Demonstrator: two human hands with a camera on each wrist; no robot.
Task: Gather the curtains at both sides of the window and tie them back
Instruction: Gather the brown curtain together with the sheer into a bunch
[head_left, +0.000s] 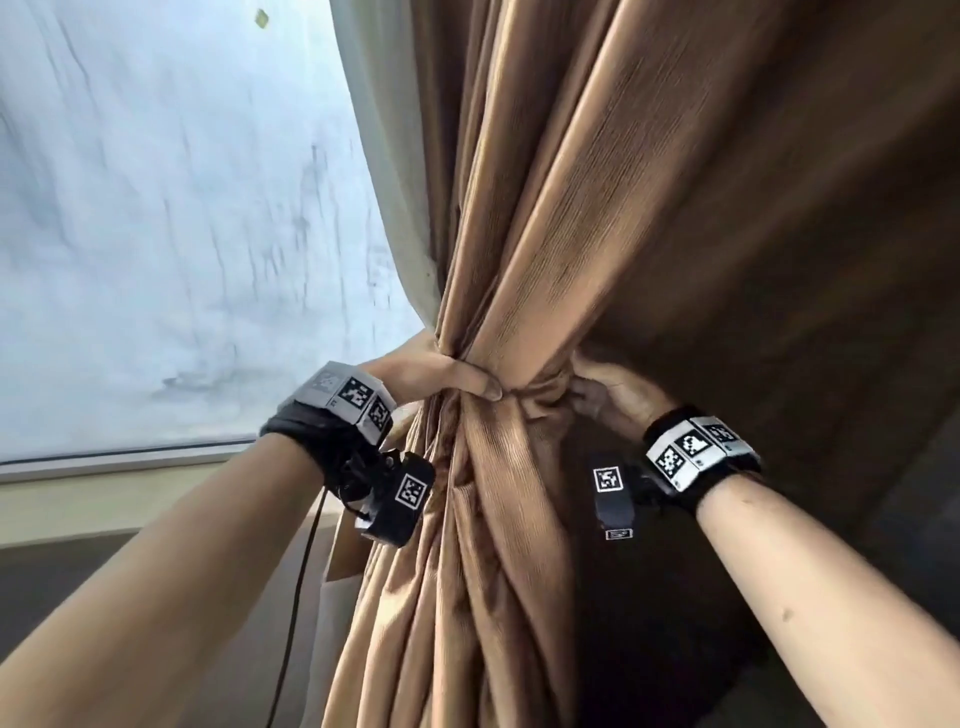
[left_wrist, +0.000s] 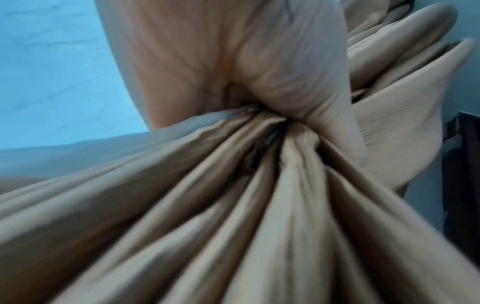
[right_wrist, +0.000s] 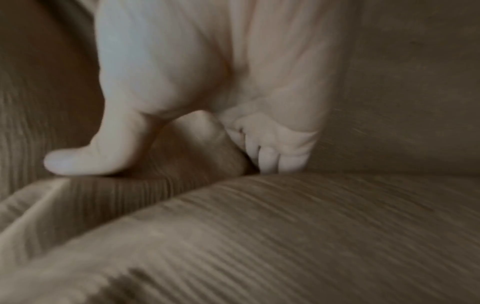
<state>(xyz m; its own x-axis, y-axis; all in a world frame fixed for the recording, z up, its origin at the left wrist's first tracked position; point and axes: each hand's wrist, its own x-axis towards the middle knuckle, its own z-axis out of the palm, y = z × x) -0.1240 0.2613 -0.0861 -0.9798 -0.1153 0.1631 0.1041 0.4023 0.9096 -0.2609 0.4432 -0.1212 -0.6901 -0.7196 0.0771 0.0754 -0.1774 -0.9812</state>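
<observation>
Cinching the curtain (head_left: 524, 218) at its waist, the left hand (head_left: 441, 376) clamps the gathered folds to keep them bunched. The right hand (head_left: 618, 395) grips a band (head_left: 540, 392) of matching fabric there, apparently the tie.

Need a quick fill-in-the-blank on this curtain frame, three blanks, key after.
1. The left hand grips the gathered ____ curtain.
2. The window lies to the ____ of the curtain in the head view.
3. The right hand holds the bundle from the side ____ the left hand.

Missing words: brown; left; opposite
</observation>
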